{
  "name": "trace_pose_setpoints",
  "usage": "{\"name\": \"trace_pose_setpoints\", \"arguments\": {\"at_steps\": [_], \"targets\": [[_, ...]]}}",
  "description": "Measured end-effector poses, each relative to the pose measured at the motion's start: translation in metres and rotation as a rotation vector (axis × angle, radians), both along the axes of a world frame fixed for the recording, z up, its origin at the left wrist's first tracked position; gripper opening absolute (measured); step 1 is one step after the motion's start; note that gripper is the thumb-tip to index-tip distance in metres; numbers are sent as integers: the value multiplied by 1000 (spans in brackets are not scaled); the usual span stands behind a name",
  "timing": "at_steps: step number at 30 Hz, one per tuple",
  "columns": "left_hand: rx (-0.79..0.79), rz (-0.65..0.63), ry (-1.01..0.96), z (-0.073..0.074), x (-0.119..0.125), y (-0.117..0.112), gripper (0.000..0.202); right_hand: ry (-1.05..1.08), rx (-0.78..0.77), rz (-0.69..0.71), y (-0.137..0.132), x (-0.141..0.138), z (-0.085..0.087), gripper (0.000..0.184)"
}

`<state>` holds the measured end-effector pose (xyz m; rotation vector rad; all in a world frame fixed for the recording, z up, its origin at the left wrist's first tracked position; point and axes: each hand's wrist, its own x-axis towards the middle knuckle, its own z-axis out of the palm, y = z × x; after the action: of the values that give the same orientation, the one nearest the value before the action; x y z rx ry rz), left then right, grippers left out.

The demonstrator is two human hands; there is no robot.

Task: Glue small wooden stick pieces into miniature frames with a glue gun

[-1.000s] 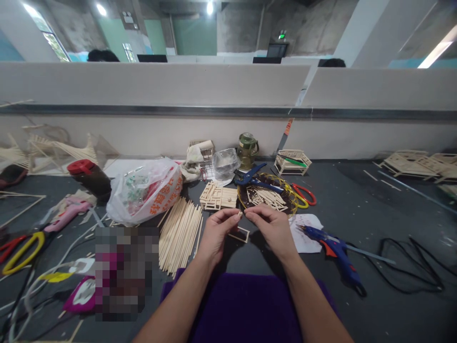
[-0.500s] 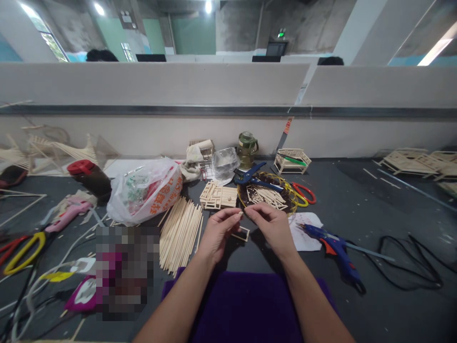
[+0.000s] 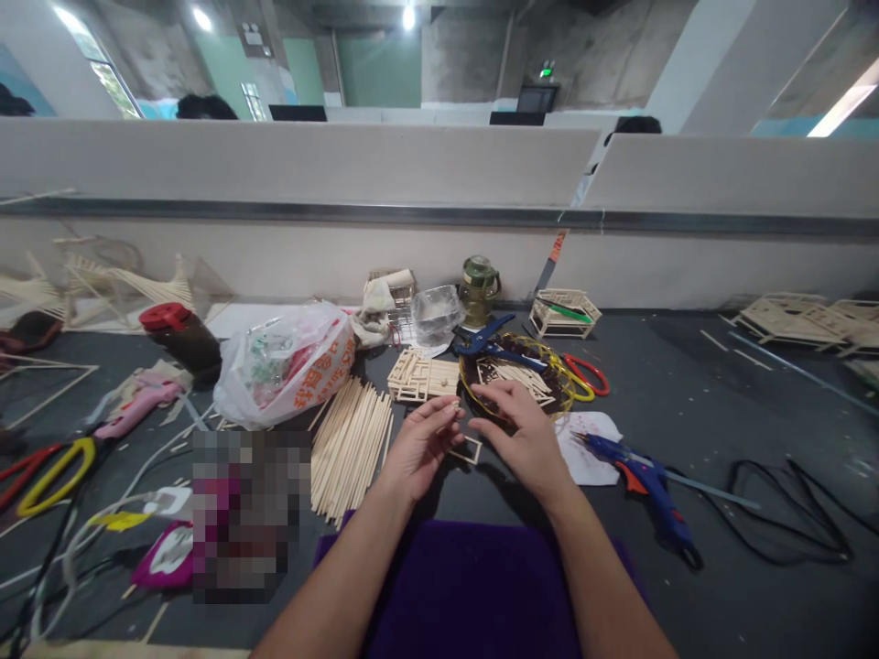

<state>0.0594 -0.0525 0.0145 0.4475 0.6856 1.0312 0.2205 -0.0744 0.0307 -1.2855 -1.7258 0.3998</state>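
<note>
Between thumb and fingertips, my left hand (image 3: 427, 441) pinches a tiny pale piece (image 3: 456, 405), which looks like wood but is too small to name surely. My right hand (image 3: 526, 437) is just to the right, thumb and fingers apart, with nothing visible in it. Below and between the hands, a small rectangular stick frame (image 3: 468, 448) lies on the dark table, partly covered by my left fingers. Behind my right hand sits a round basket (image 3: 564, 394) with short cut sticks (image 3: 515, 380) inside and blue-handled pliers (image 3: 491, 343) across its rim.
A bundle of wooden sticks (image 3: 350, 448) lies left of my hands, beside a plastic bag (image 3: 285, 366). A small stick model (image 3: 424, 375) stands behind them. To the right are a blue glue gun (image 3: 642, 480) on white paper (image 3: 591, 467), red-and-yellow scissors (image 3: 587, 375) and a black cable (image 3: 789, 540).
My right hand has opened its pinch and drawn slightly away from the left fingertips. My left hand keeps holding the tiny piece. The view has shifted slightly.
</note>
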Motion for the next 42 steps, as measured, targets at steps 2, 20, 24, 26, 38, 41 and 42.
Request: {"name": "trace_pose_setpoints", "arguments": {"at_steps": [2,20,24,26,38,41,42], "targets": [[10,-2,-3,-1,0,0,26,-122,35,29,0,-1,0,27],[6,21,-1,-4,-3,1,28,-254,370,-779,-28,90,38,28],[7,45,-1,-1,-4,0,30,-582,224,-809,-57,147,49,53],[10,41,-9,1,-3,-1,30,-642,81,-906,-80,161,42,65],[20,-28,-56,-4,2,-7,27,-312,-703,-648,-99,171,-46,50],[12,-34,-67,-4,2,-7,28,-186,-654,-636,-96,180,-59,53],[11,-37,-74,-4,1,-6,29,-152,-646,-659,-97,182,-62,55]]}}
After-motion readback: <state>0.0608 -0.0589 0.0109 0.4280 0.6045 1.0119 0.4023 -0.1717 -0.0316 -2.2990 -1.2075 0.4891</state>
